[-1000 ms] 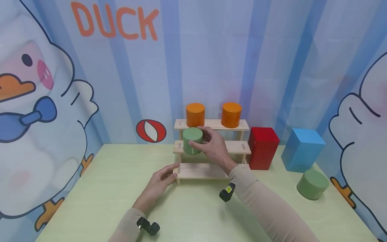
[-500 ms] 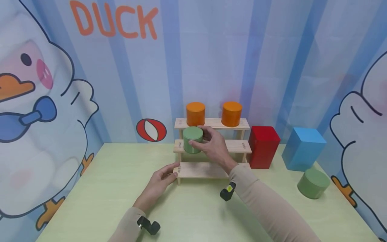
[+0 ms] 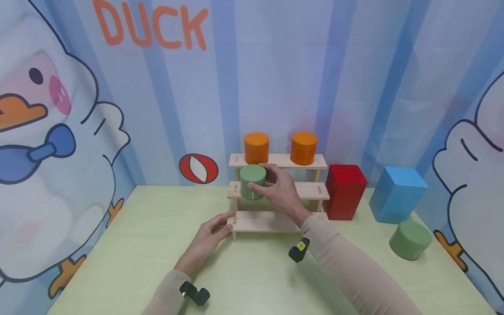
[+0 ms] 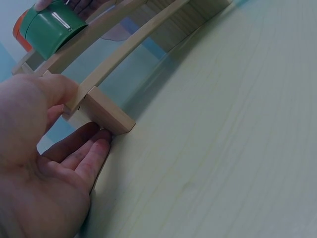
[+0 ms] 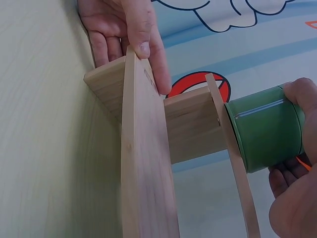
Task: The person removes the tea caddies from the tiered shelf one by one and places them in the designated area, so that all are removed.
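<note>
A three-step wooden display stand (image 3: 267,222) stands against the backdrop. My right hand (image 3: 281,191) grips a glossy green cylinder (image 3: 251,180) from its right side, thumb in front and fingers behind. The cylinder is upright at the left of the middle step; in the right wrist view its base is right at the board (image 5: 233,148). My left hand (image 3: 207,236) holds the left end of the bottom step. In the right wrist view its thumb presses the board's front corner, its index finger lies along the upper face, and the other fingers are by the leg.
Two orange cylinders (image 3: 257,148) are on the top step, spaced apart. Right of the stand are a red block (image 3: 345,192), a light blue block (image 3: 397,194) and another green cylinder (image 3: 410,240) on the pale table (image 3: 118,262). A duck-print curtain (image 3: 275,65) hangs behind.
The head view has shifted very slightly. Both hands and the green cylinder keep their places on the stand.
</note>
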{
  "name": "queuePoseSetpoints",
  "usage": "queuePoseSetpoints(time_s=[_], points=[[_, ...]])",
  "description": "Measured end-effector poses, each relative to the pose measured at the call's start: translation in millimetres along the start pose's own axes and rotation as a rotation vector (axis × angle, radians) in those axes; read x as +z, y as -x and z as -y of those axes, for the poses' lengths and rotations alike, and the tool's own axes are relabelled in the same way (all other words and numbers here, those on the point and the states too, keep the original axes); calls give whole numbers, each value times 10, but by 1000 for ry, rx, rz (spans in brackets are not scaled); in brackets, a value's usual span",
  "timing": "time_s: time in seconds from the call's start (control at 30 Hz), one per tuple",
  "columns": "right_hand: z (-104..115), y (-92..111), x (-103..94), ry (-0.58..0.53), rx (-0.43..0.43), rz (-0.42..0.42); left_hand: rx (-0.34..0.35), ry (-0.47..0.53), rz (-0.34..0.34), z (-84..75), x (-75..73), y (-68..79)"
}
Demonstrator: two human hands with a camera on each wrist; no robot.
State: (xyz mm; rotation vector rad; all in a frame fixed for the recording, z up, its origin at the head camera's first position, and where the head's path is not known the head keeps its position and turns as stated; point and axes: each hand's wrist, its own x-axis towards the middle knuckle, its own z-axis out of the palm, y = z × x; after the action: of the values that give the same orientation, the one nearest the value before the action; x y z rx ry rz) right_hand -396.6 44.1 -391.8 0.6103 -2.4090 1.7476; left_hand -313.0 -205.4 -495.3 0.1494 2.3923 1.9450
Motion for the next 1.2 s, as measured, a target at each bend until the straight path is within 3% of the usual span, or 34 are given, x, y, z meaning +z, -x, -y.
queuePoseSetpoints(time_s=[0.7, 0.9, 1.2], points=[[118, 27, -67, -60, 25, 9, 4, 6, 0, 44, -5, -25], [273, 122, -400, -32, -8, 1, -7, 14, 1, 60, 22, -28], [557, 340, -1218, 18, 33, -115, 5, 9, 2, 29, 21, -31]])
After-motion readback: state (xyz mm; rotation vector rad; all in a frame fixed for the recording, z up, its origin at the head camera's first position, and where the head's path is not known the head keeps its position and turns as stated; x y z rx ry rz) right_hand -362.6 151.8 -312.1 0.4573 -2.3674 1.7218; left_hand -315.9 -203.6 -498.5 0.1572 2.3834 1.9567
